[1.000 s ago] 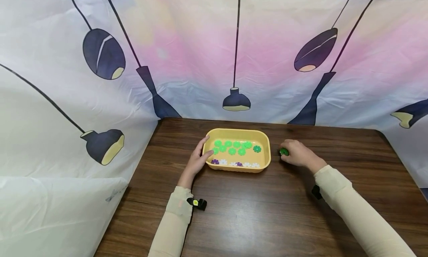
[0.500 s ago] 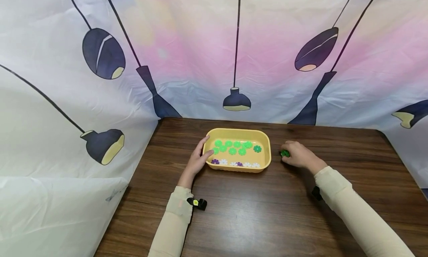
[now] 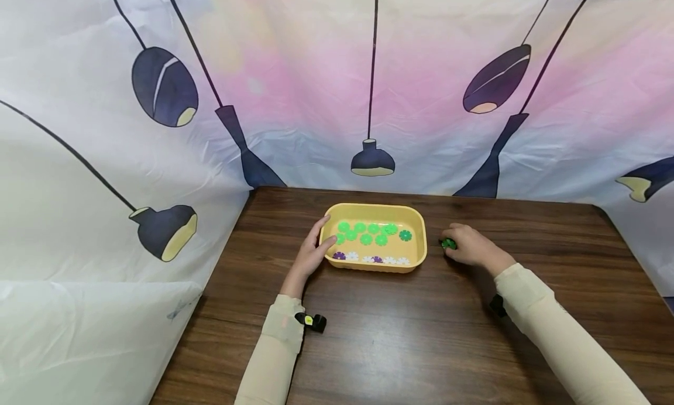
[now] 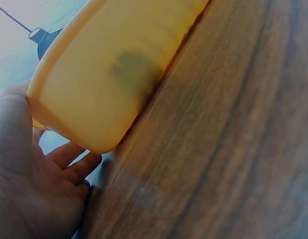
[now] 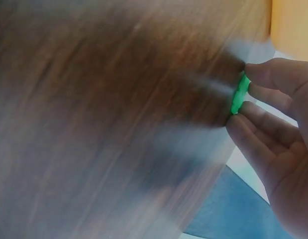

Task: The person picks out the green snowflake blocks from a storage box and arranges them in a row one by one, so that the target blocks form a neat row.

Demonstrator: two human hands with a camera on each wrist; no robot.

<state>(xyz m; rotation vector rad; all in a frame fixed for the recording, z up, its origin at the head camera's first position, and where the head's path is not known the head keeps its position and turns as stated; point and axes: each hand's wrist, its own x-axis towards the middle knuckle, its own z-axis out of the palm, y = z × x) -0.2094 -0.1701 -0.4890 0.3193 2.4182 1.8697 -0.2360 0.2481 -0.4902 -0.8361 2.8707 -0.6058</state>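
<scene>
Right hand is pinching green flower piece, just right of yellow tray. Left hand is gripping tray's left end.

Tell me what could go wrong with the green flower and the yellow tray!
The green flower is small and just pinched in the right hand, so it might slip out. The left hand holds the yellow tray by one side; a bump could make the flowers inside slide.
</scene>
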